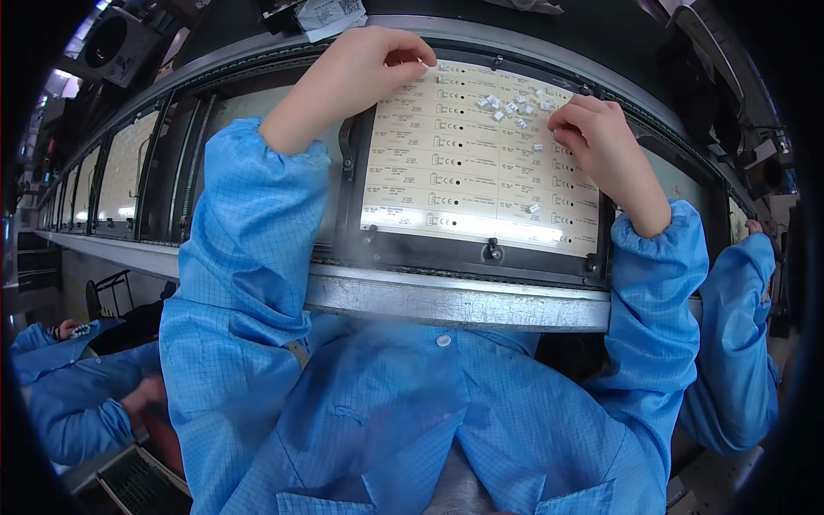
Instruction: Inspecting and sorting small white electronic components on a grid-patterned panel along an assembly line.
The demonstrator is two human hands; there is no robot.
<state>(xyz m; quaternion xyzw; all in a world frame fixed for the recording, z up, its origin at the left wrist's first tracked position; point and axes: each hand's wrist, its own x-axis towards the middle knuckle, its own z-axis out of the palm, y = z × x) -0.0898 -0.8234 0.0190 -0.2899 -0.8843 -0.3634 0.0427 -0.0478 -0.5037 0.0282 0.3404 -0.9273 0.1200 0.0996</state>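
Note:
A cream-coloured printed panel [412,184], marked in repeating rows, lies in a dark frame before me. Over its far left corner, my left hand [365,73] is closed in a pinch, with a small white connector just showing at the fingertips. My right hand [596,142] hovers at the panel's right side, thumb and fingers drawn together; whatever they hold is hidden. Between the hands sits a loose cluster of small white connectors [512,108]. A single connector [538,147] rests below the cluster, and another connector [533,209] is nearer the panel's front edge.
A metal rail [455,298] runs along the near side of the conveyor line. More panels [124,172] stretch away to the left. A white labelled bag [330,17] lies beyond the far rail. Co-workers' blue sleeves appear at right [738,343] and lower left [77,412].

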